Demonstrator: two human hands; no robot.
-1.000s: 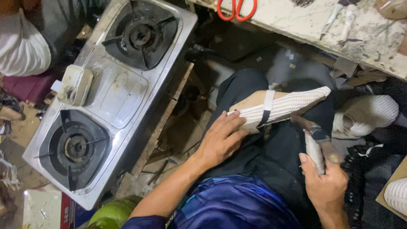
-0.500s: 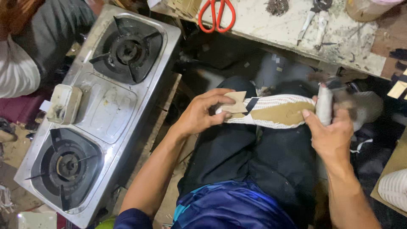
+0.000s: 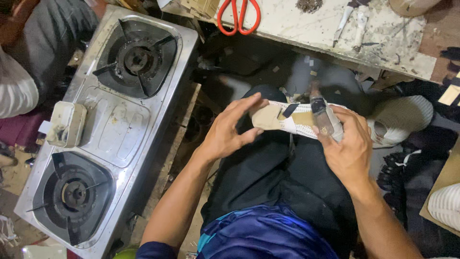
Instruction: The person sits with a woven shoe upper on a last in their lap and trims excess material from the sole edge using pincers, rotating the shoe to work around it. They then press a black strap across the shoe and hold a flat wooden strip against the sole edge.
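The person's two forearms are bare from the elbow down, with no watch, band or ring showing on either of the hands: the left hand (image 3: 229, 129) and the right hand (image 3: 349, 149) are both ungloved, with short plain nails. Just below the hands lie black trousers (image 3: 268, 177) of smooth, slightly creased cloth, covering both thighs. Below the trousers, nearest the camera, hangs a dark blue shirt (image 3: 268, 237) of shiny fabric with lighter turquoise streaks; its short sleeve edge shows by the left elbow.
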